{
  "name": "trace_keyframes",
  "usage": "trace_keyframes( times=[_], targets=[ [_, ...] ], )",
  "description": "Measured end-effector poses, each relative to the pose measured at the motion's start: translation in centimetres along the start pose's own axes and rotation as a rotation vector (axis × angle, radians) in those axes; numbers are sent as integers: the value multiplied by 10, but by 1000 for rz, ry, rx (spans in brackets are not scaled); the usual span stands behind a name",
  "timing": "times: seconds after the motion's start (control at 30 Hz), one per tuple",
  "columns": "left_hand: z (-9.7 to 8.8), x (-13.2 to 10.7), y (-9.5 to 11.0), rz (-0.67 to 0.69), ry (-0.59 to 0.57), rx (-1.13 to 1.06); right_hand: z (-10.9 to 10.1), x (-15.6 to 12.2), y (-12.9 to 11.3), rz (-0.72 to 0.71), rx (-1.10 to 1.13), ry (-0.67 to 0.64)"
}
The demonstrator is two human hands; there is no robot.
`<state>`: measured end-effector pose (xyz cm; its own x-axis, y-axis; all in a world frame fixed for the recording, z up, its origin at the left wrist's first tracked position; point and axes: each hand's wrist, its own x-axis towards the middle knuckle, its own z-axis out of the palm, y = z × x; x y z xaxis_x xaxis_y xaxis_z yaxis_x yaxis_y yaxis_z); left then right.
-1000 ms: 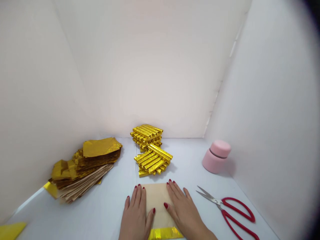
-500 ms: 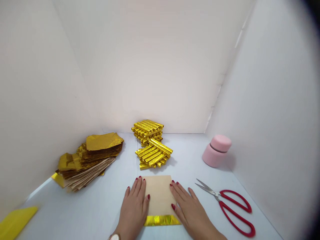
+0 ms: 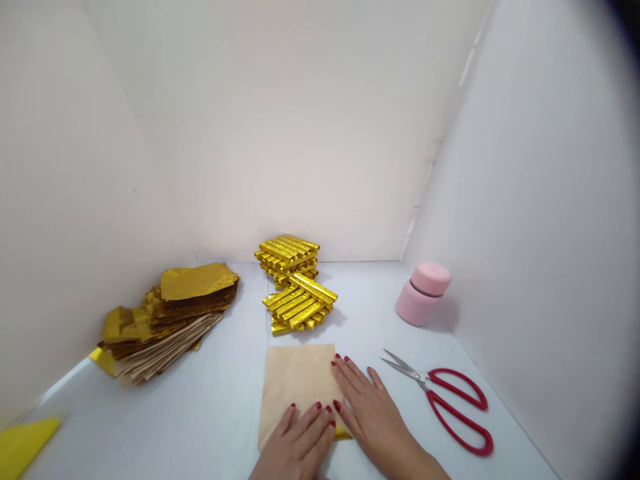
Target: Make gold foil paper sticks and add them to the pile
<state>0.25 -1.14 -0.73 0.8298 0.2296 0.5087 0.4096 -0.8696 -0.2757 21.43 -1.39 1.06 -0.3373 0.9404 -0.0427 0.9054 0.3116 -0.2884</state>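
Note:
A tan sheet of paper [image 3: 295, 380] with a gold foil underside lies on the white table in front of me. My left hand [image 3: 300, 445] rests on its near edge, fingers stretched flat and pointing right. Beside it, my right hand [image 3: 367, 413] lies flat on the sheet's right edge with its fingers spread. A sliver of gold foil [image 3: 343, 435] peeks out between the two hands. Neither hand holds anything.
A stack of gold foil sheets [image 3: 170, 317] sits at the left. Piles of folded gold bars [image 3: 295, 283] stand behind the sheet. A pink jar [image 3: 423, 293] and red scissors [image 3: 440, 399] lie at the right. A yellow sheet [image 3: 25, 445] shows bottom left. White walls enclose the table.
My left hand has slid from the sheet's left side to its near edge, turning rightward. The gold strip at the near edge is now almost covered.

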Motion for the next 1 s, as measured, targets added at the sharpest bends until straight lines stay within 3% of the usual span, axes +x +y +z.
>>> trace_keyframes(
  times=[0.13, 0.23, 0.4, 0.53, 0.73, 0.8, 0.9, 1.0],
  targets=[
    [12, -6, 2, -42, -75, 41, 0, -1, -2, -4, 11, 50],
    [10, -5, 1, -60, -113, 64, 0, -3, -6, -94, 23, 46],
    [-8, -3, -2, -110, -3, 80, 1, -4, -10, -173, 18, 16],
    [-11, -22, 1, -29, 0, 22, 6, -5, -7, -158, 9, 36],
    [3, -43, 7, -98, -67, -7, 10, -5, -8, -154, -53, 100],
    [3, -41, 6, -74, -68, 4, 15, -4, -14, -233, -111, 152],
    [-1, -35, 4, -38, -69, 46, 29, -5, -23, -492, -173, 239],
    [-4, -31, 3, -28, -78, 57, 39, -9, -22, -553, -236, 303]
  ],
)
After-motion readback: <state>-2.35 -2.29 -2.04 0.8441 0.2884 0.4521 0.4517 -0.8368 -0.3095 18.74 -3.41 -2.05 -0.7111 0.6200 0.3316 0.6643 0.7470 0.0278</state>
